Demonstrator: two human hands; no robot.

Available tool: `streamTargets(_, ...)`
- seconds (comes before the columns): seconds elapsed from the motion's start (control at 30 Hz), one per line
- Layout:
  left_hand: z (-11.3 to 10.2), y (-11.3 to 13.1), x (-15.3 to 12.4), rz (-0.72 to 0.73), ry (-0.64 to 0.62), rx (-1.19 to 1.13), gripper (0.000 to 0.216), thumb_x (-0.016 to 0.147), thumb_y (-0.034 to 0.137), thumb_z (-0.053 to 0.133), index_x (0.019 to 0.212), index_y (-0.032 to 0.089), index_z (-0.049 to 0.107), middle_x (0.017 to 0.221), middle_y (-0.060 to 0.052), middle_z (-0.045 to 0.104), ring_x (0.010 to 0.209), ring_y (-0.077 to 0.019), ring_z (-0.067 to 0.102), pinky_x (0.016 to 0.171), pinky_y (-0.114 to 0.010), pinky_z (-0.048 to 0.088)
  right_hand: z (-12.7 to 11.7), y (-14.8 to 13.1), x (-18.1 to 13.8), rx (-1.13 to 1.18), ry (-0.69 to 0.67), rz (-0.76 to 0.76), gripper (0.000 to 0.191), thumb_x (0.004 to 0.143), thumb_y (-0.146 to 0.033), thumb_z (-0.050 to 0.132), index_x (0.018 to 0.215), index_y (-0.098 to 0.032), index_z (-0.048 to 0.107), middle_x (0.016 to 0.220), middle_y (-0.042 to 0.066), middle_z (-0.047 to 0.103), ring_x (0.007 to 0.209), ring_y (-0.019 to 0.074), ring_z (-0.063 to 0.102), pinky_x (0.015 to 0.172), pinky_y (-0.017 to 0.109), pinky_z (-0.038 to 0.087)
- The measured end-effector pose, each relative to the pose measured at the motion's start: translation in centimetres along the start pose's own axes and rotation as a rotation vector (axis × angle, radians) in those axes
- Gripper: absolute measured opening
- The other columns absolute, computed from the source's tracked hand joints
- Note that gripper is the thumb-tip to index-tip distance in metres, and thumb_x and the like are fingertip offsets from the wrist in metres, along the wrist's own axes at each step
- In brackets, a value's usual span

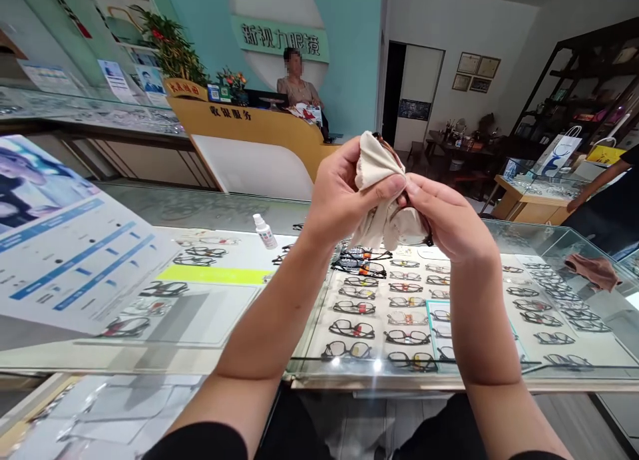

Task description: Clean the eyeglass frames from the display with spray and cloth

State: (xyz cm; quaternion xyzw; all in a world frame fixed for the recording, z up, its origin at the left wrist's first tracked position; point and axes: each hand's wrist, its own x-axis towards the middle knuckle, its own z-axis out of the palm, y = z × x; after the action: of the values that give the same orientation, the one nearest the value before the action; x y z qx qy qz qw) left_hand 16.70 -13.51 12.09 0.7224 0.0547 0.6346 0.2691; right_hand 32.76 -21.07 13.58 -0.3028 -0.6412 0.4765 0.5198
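Observation:
Above the glass counter, my left hand (334, 197) pinches a cream cleaning cloth (375, 162) between thumb and fingers. The cloth is folded over part of a pair of glasses (391, 151) with a dark frame, whose edge shows at the top and at the lower right. My right hand (446, 217) is closed at the other side, its thumb meeting the cloth and its fingers at the frame. Most of the lenses are hidden by cloth and fingers. A small white spray bottle (264, 232) stands on the counter to the left of my hands.
Below my hands, a glass display case (319, 360) holds rows of glasses. A printed board (74, 247) stands at the left. A brown cloth (593, 271) lies on the glass at right. One person (299, 90) is behind the far desk; another person's arm (599, 180) shows at right.

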Motion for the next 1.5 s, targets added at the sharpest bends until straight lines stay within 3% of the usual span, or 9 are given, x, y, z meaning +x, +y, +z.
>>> streamTargets(0.2,2.2,0.2,-0.6,-0.174,0.218,0.055,0.044,0.094,0.067,0.063,0.093,0.023,0.063,0.078,-0.002,0.063,0.078,-0.0177,0.071,0.063,-0.027,0.057,0.6,-0.3,-0.5,-0.027,0.019,0.039,0.039,0.089,-0.059,0.073,0.088,-0.021,0.060,0.076,-0.002,0.052,0.066,0.0097,0.048,0.055,0.021,0.041)
streamTargets(0.4,-1.0,0.7,0.3,-0.376,0.069,-0.104,0.040,0.094,0.058,0.067,0.089,0.018,0.064,0.074,-0.002,0.060,0.076,-0.0183,0.069,0.067,-0.031,0.058,-0.4,-0.5,0.1,-0.056,0.073,0.033,0.039,0.088,-0.057,0.075,0.082,-0.021,0.059,0.075,-0.002,0.052,0.064,0.0101,0.046,0.054,0.022,0.040)
streamTargets(0.6,-4.3,3.4,0.5,-0.460,-0.113,0.120,0.030,0.101,0.041,0.063,0.084,0.015,0.068,0.082,-0.004,0.067,0.073,-0.0130,0.058,0.071,-0.027,0.049,-0.8,-0.4,0.5,-0.030,0.080,0.011,0.036,0.087,-0.051,0.078,0.082,-0.020,0.061,0.077,-0.003,0.053,0.063,0.0077,0.044,0.053,0.020,0.038)
streamTargets(0.77,-3.7,4.1,0.6,-0.543,0.029,0.211,0.026,0.103,0.027,0.058,0.081,0.013,0.065,0.080,-0.004,0.064,0.072,-0.0127,0.053,0.068,-0.027,0.043,-1.2,-0.4,0.5,-0.055,0.134,-0.018,0.028,0.090,-0.046,0.074,0.084,-0.020,0.065,0.084,-0.001,0.059,0.073,0.0089,0.054,0.061,0.021,0.044)
streamTargets(1.03,-3.7,4.0,0.5,-0.498,0.050,0.408,0.003,0.091,0.016,0.063,0.090,0.019,0.062,0.075,0.000,0.055,0.066,-0.0138,0.048,0.062,-0.027,0.038,-1.9,-1.0,0.1,-0.212,0.166,-0.058,0.031,0.093,-0.050,0.068,0.083,-0.020,0.068,0.097,0.004,0.070,0.096,0.0142,0.062,0.079,0.026,0.052)
streamTargets(1.13,-3.8,3.7,0.1,-0.337,0.051,0.420,0.024,0.081,0.023,0.075,0.103,0.024,0.064,0.080,0.002,0.054,0.064,-0.0120,0.046,0.059,-0.025,0.037,-2.1,-1.2,-0.1,-0.234,0.163,-0.067,0.034,0.094,-0.052,0.068,0.082,-0.021,0.067,0.095,0.004,0.071,0.097,0.0153,0.064,0.084,0.028,0.053)
streamTargets(1.23,-3.8,3.5,-0.1,-0.232,0.063,0.378,0.042,0.079,0.046,0.084,0.109,0.026,0.064,0.083,0.002,0.055,0.064,-0.0106,0.048,0.060,-0.024,0.038,-2.3,-1.4,-0.3,-0.219,0.153,-0.053,0.038,0.093,-0.057,0.068,0.083,-0.021,0.065,0.092,0.004,0.072,0.095,0.0164,0.066,0.084,0.030,0.054)
streamTargets(1.37,-3.4,3.7,0.0,-0.275,0.075,0.412,0.052,0.091,0.073,0.062,0.083,0.022,0.059,0.066,0.001,0.048,0.056,-0.0115,0.041,0.052,-0.027,0.032,-2.3,-1.4,-0.5,-0.201,0.136,-0.056,0.038,0.094,-0.056,0.068,0.081,-0.021,0.062,0.086,0.003,0.070,0.089,0.0154,0.065,0.083,0.031,0.054)
streamTargets(1.5,-3.1,4.4,0.0,-0.250,0.072,0.491,0.042,0.097,0.051,0.064,0.070,0.020,0.051,0.069,-0.001,0.061,0.060,-0.0123,0.046,0.053,-0.028,0.033,-2.3,-1.5,-0.7,-0.222,0.117,-0.077,0.035,0.097,-0.052,0.065,0.080,-0.022,0.061,0.082,0.002,0.068,0.086,0.0149,0.065,0.083,0.031,0.053)
